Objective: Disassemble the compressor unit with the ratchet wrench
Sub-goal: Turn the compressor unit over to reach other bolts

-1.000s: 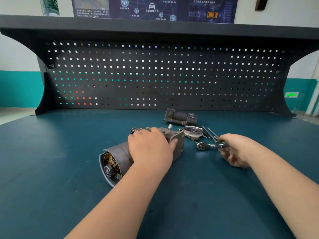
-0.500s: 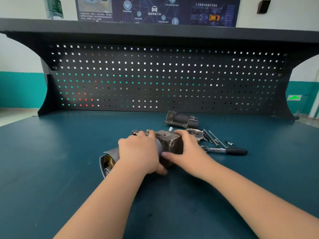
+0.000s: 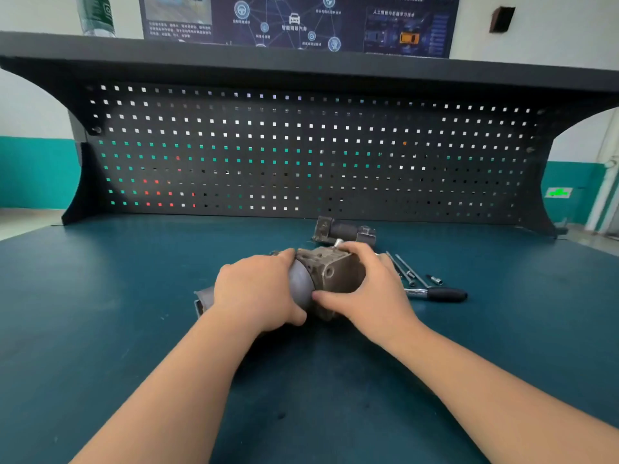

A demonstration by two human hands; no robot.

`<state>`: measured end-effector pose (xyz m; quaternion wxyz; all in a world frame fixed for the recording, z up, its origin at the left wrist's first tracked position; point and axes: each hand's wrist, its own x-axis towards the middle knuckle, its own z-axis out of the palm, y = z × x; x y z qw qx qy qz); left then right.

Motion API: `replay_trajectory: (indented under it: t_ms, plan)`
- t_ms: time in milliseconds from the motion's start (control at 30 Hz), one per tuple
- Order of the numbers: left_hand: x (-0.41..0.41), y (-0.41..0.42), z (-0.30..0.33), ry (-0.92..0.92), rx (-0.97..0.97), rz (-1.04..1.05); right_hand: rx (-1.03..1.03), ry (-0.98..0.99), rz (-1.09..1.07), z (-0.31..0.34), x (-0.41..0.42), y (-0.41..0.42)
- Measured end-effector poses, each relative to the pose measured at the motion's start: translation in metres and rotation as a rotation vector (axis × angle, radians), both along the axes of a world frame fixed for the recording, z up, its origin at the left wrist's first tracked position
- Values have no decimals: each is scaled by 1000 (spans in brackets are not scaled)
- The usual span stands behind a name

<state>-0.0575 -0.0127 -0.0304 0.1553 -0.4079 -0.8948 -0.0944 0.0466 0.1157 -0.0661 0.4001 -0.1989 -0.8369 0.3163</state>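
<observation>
The grey metal compressor unit (image 3: 326,274) lies on its side in the middle of the teal bench. My left hand (image 3: 256,289) wraps over its round cylinder part. My right hand (image 3: 365,289) grips the blocky head end, thumb on the near side. The ratchet wrench (image 3: 438,293), with a black handle, lies on the bench just right of my right hand, and neither hand touches it. The unit's open left end is mostly hidden behind my left wrist.
A detached dark metal part (image 3: 345,231) lies behind the unit. Long bolts (image 3: 405,267) and a small socket (image 3: 435,280) rest beside the wrench. A black pegboard (image 3: 301,152) walls off the back of the bench (image 3: 100,313).
My right hand has let go of the ratchet wrench, which now lies on the bench, and has moved left onto the head of the compressor unit. My left hand has slid slightly left along the cylinder.
</observation>
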Motion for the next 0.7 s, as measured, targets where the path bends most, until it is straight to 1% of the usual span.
replay_trajectory:
  t_ms: [67,133,200,300,367,467,567,633,700]
  plan:
    - [-4,-3,6,-75,25,-79,2,49,-31,5,3,-4]
    - [-5,-3,8,-93,24,-110,17,50,-56,9,7,-6]
    - [-1,-1,5,-36,29,-66,35,30,-79,11,9,-7]
    - [12,5,-6,141,-12,104,44,17,-103,14,8,-8]
    - [16,8,-10,172,-13,131,54,16,-115,15,8,-8]
    - [12,8,-8,116,57,80,39,43,-109,15,9,-11]
    - [4,5,-3,57,80,39,33,62,-77,16,8,-13]
    - [-1,3,2,0,98,16,51,25,-30,19,10,-10]
    - [-7,1,6,-39,119,2,97,-59,58,26,17,-5]
